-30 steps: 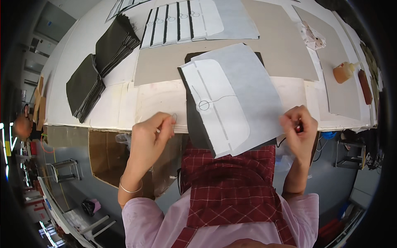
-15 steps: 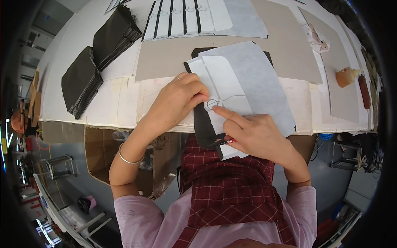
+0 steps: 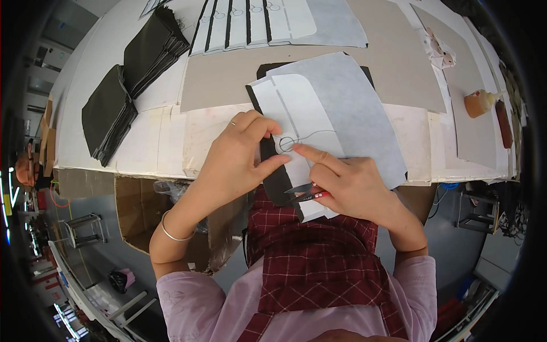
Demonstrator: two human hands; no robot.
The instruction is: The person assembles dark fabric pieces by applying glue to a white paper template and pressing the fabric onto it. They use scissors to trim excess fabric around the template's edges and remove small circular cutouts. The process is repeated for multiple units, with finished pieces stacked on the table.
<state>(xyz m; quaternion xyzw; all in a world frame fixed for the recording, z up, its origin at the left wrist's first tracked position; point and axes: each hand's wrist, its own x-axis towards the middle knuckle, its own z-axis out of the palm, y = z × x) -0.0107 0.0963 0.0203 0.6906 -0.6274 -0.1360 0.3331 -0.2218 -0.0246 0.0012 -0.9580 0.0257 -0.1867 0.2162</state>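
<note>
A light blue-white fabric panel [image 3: 364,108] with black edging lies over a black piece [image 3: 278,181] at the table's near edge. On its white strip [image 3: 305,105] a dark thread forms a loop [image 3: 286,144], with a tail running right. My left hand [image 3: 242,151] rests at the panel's left edge, thumb and forefinger apart on either side of the loop, holding nothing. With its forefinger stretched onto the loop's right side, my right hand [image 3: 353,185] keeps the other fingers curled round small thread snips [image 3: 305,194] with red on the handle. The snips' blades point left, apart.
Several similar panels [image 3: 239,25] lie overlapped at the back. Two stacks of black fabric pieces, a nearer one [image 3: 108,114] and a farther one [image 3: 154,51], stand at left. A bottle of amber liquid [image 3: 477,104] is at right. Below the table sits a cardboard box [image 3: 134,211].
My left thumb and forefinger have spread from a pinch beside the loop. The panel has shifted slightly left. The snips' blades show more, farther apart; my right forefinger stays by the loop.
</note>
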